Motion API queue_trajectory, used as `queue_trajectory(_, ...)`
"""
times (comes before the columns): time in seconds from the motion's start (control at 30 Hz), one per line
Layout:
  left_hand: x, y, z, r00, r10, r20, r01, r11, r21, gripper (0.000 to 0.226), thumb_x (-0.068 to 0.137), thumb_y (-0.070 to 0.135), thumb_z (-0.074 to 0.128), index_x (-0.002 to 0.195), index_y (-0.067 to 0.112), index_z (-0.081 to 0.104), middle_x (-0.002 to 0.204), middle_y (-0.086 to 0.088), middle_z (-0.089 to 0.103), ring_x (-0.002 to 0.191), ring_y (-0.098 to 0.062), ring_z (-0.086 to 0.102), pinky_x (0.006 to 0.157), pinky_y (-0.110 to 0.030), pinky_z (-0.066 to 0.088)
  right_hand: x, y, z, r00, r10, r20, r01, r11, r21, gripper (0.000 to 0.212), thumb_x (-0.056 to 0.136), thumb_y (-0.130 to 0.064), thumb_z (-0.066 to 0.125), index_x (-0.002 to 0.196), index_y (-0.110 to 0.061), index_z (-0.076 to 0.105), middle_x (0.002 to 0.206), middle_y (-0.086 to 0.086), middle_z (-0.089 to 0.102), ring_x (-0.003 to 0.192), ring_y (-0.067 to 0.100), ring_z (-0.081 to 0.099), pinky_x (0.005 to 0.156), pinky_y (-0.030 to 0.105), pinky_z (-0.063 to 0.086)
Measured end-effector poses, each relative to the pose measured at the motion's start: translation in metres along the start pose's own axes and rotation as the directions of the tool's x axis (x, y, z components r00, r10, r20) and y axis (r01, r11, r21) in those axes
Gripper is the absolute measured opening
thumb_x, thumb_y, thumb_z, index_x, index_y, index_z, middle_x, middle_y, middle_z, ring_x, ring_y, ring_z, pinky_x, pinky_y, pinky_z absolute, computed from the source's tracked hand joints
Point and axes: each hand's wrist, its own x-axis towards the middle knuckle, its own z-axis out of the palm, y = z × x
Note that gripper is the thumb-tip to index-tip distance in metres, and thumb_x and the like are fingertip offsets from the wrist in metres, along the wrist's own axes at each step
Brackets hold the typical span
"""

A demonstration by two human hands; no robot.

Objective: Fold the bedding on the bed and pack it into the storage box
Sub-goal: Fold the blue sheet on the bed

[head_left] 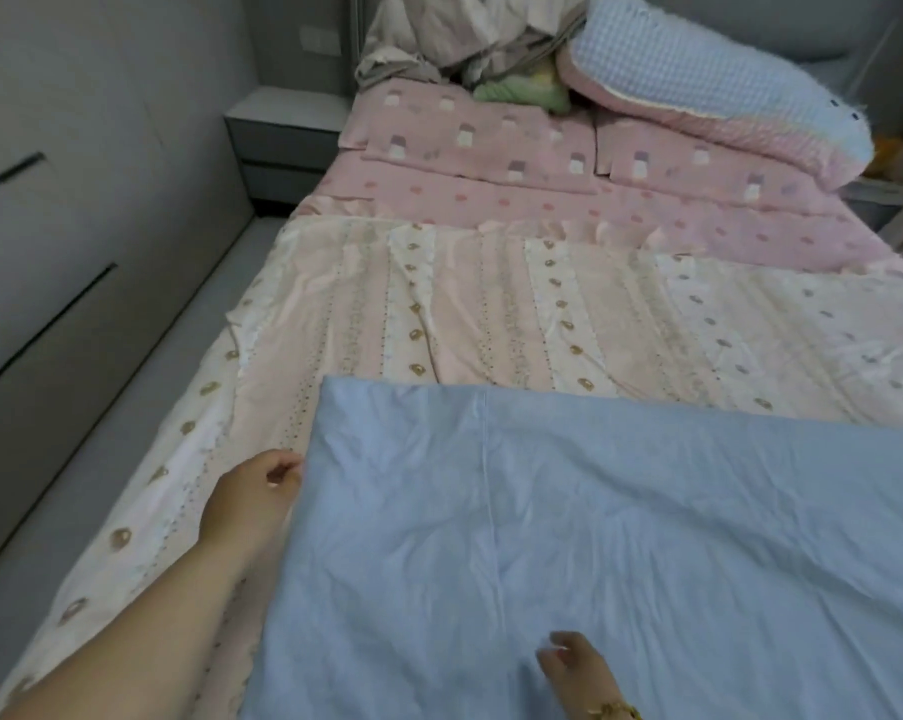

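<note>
While at blue sheet [594,537] edge, left hand [251,504].

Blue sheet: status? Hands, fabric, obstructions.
Left hand pinches left edge of light blue fabric sheet. Right hand rests on it. Sheet spread wrinkled over cream patterned bedcover. Nothing on top.

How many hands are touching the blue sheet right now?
2. The left hand pinches the blue sheet at its left edge; the right hand rests on it near the bottom.
</note>
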Motion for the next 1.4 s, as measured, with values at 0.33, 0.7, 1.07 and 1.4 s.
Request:
queue_trajectory(0.33, 0.087, -0.061, 0.118, 0.996, -0.019, 0.088, -0.014, 0.934, 0.358, 0.066, 0.095, 0.040, 0.041, 0.148, 0.023, 0.007, 0.157, -0.004, 0.003, 0.144, -0.020, 0.006, 0.115, -0.036, 0.013, 0.113, -0.091, 0.042, 0.993, -0.112, 0.045, 0.101, 0.976, 0.192, 0.032, 0.090, -0.030, 0.057, 0.064, -0.015, 0.046, 0.064, -0.001, 0.047, 0.065, 0.014, 0.045, 0.058, 0.026, 0.033)
queue_trajectory(0.7, 0.129, -0.080, 0.167, 0.985, -0.016, 0.171, -0.094, 0.784, 0.613, 0.070, 0.092, 0.058, 0.022, 0.145, 0.032, -0.015, 0.154, -0.001, -0.021, 0.143, -0.021, -0.014, 0.115, -0.042, -0.005, 0.199, -0.154, 0.060, 0.909, -0.328, -0.257, 0.367, 0.923, 0.118, 0.014, 0.093, -0.013, 0.048, 0.092, -0.003, 0.058, 0.081, 0.007, 0.054, 0.081, 0.024, 0.050, 0.068, 0.025, 0.033)
queue_trajectory(1.07, 0.078, -0.111, 0.154, 0.985, -0.093, 0.148, 0.003, 0.858, 0.514, 0.068, 0.094, 0.052, 0.026, 0.147, 0.026, -0.007, 0.156, -0.004, -0.010, 0.144, -0.020, -0.005, 0.116, -0.034, -0.002, 0.164, -0.090, 0.047, 0.954, -0.088, 0.286, -0.041, 0.908, 0.417, 0.032, 0.090, -0.033, 0.056, 0.094, -0.002, 0.063, 0.083, 0.014, 0.069, 0.072, 0.027, 0.066, 0.071, 0.037, 0.057)
queue_trajectory(1.4, -0.074, -0.122, 0.140, 0.979, -0.197, 0.054, 0.139, 0.837, 0.529, 0.067, 0.094, 0.050, 0.030, 0.148, 0.023, 0.001, 0.157, -0.006, -0.003, 0.144, -0.021, 0.001, 0.115, -0.033, 0.007, 0.047, 0.013, 0.041, 0.899, -0.258, 0.355, 0.168, 0.950, 0.264, 0.015, 0.087, -0.016, 0.059, 0.073, -0.021, 0.059, 0.069, -0.010, 0.067, 0.065, 0.002, 0.062, 0.053, 0.008, 0.046)
